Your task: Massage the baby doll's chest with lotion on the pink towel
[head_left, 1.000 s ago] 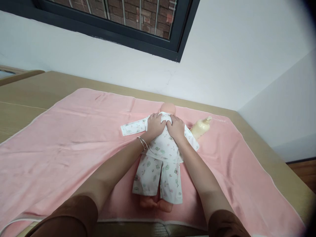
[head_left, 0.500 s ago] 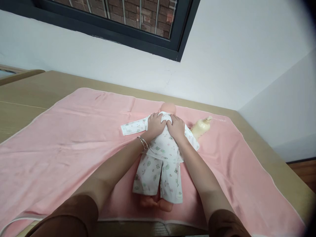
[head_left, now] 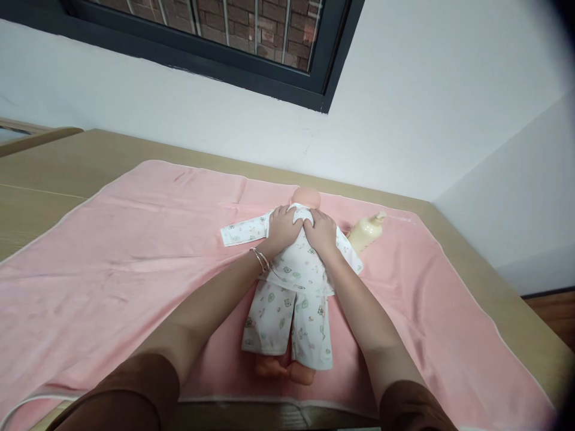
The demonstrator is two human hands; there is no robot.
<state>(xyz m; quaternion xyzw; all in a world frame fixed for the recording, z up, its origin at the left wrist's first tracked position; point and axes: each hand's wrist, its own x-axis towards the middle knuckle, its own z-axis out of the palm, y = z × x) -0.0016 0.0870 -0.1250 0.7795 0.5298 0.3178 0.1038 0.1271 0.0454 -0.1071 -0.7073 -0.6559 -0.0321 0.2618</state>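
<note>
Two hands [head_left: 284, 230] [head_left: 321, 231] on doll [head_left: 300, 286], fingers [head_left: 278, 214] loosely spread, covering part of shirt [head_left: 296, 258]; brown sleeves [head_left: 132, 389] cut off below.

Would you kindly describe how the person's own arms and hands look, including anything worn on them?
Both arms wear dark brown sleeves that end near the elbows. The left hand and right hand are ungloved. Thin, silvery bangles circle the left wrist; none show on the right.
</note>
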